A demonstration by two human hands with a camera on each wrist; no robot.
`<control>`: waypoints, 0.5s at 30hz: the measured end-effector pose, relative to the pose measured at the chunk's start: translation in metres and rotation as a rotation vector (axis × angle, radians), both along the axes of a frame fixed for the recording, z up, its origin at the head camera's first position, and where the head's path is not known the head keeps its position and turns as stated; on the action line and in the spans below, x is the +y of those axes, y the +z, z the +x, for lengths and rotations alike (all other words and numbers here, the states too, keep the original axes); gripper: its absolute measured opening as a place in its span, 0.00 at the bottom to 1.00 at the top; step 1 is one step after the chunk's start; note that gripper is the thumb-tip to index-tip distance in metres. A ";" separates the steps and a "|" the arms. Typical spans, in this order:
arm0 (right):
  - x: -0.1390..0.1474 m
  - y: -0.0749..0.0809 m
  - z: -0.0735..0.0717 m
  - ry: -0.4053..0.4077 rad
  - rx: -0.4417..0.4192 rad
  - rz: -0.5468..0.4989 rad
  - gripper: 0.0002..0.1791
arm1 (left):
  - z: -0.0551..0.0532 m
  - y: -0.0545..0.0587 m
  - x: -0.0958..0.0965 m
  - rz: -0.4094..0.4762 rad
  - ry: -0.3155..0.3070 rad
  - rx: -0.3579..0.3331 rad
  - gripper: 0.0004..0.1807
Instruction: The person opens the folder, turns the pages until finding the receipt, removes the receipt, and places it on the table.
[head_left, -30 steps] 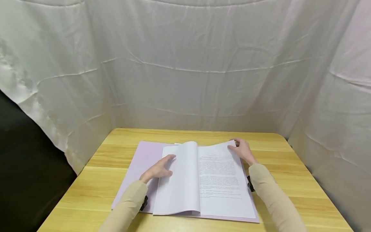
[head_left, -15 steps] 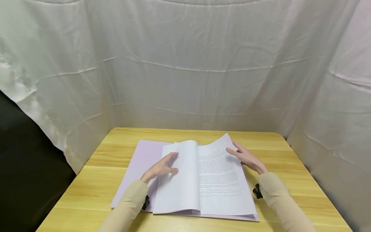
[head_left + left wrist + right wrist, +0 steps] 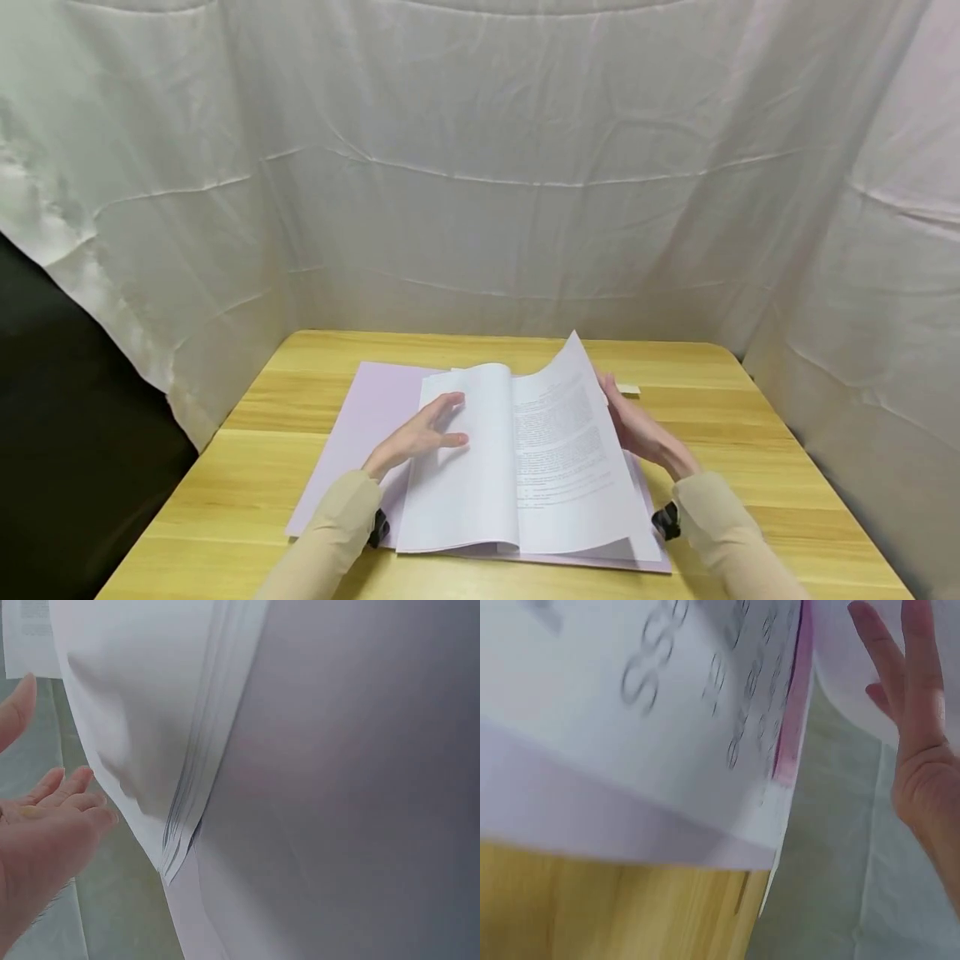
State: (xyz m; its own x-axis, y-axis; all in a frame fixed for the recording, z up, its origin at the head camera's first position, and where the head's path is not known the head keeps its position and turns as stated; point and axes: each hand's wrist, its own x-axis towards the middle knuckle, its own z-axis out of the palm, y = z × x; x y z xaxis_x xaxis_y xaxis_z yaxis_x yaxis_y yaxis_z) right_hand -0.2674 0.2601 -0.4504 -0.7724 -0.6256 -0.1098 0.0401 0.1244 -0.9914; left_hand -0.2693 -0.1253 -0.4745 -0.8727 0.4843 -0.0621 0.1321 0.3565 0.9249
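A stapled-looking stack of printed sheets lies spread on a lilac folder [image 3: 375, 417]. Its turned-over pages [image 3: 468, 508] bulge along the fold on the left. My left hand [image 3: 420, 433] is over those pages, thumb and fingers spread; in the left wrist view its shadow falls on the white paper. On the right, one printed sheet [image 3: 566, 467] curves upward, its far corner raised. My right hand [image 3: 641, 429] is behind that sheet's outer edge, partly hidden by it. The right wrist view shows its straight fingers [image 3: 922, 675] against the back of the paper.
A pink strip [image 3: 795, 705] lies along the edge of the printed page underneath. A small pale tab [image 3: 628, 389] pokes out beyond the right hand. The wooden table [image 3: 247, 492] is enclosed by hanging grey cloth [image 3: 480, 233].
The right hand has let go of the sheet's far right corner and slid behind its edge. The sheet has lifted and curled leftward. The left hand has shifted slightly right.
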 end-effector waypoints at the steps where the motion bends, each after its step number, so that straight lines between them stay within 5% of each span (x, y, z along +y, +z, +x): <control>1: -0.002 0.000 0.002 0.004 0.001 -0.004 0.35 | 0.000 0.000 0.000 0.010 0.000 -0.007 0.43; 15: -0.030 0.011 0.021 -0.034 -0.039 -0.018 0.40 | 0.003 0.004 0.014 0.175 0.008 -0.075 0.44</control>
State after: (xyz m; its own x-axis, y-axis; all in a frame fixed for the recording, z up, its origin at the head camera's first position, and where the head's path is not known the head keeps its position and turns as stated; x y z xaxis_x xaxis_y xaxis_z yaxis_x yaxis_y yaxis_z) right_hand -0.2463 0.2303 -0.4397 -0.7884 -0.6014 -0.1291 0.0825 0.1046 -0.9911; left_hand -0.2662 -0.1113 -0.4704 -0.8724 0.4869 -0.0426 0.0582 0.1900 0.9800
